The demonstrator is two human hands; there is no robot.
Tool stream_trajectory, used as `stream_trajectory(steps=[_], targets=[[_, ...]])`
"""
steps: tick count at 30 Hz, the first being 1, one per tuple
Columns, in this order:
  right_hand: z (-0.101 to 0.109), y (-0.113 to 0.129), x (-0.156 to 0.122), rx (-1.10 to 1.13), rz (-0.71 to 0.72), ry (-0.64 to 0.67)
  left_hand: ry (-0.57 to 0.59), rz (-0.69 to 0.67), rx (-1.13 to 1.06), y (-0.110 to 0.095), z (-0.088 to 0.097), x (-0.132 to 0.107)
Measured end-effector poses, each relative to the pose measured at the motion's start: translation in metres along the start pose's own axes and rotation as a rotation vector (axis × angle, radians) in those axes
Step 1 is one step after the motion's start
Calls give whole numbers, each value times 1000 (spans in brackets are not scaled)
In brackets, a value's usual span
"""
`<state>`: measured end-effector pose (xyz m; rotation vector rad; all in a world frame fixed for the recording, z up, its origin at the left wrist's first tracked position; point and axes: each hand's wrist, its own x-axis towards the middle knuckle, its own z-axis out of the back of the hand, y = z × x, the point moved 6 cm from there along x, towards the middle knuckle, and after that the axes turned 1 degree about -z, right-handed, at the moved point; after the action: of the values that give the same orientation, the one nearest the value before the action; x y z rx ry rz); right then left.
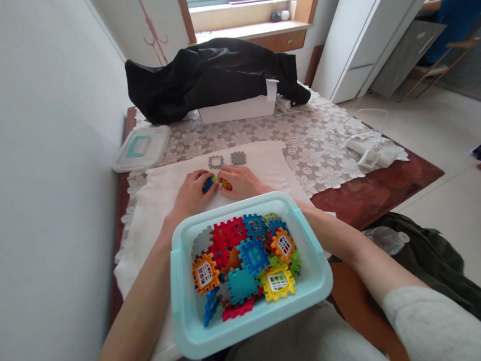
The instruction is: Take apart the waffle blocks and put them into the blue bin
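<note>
My left hand (191, 195) pinches a small blue and green plastic piece (209, 184) at its fingertips. My right hand (238, 182) holds a small red and yellow piece (225, 184), and the two pieces nearly touch. Both hands rest on a white cloth (150, 211). Just beyond them lie a grey tile with a window (216, 162) and a plain grey gear-edged tile (238, 158). Nearer me, a pale turquoise plastic tray (247, 209) sits between my forearms, heaped with colourful interlocking toy tiles (253, 256).
A floral lace tablecloth (317, 145) covers the table. Black fabric (210, 76) lies over a white box (236, 109) at the back. A translucent lidded container (142, 148) stands at the left, beside a white wall. White cables and a charger (368, 152) lie right.
</note>
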<state>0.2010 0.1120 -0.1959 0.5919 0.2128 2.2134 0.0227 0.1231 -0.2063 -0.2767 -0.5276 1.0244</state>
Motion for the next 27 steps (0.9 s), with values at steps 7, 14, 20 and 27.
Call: stream_trajectory(steps=[7,14,20,27], targets=[[19,-24,6,470,-19,-206,85,-40,35,-2,-1,-2],[89,-22,6,1217,119,64,90,-73,-16,-1,1,0],[160,57,-35,1033,422,405,102,-72,-81,-6,4,-1],[150,104,-57,922,512,621,18,-3,-284,-2,13,-1]])
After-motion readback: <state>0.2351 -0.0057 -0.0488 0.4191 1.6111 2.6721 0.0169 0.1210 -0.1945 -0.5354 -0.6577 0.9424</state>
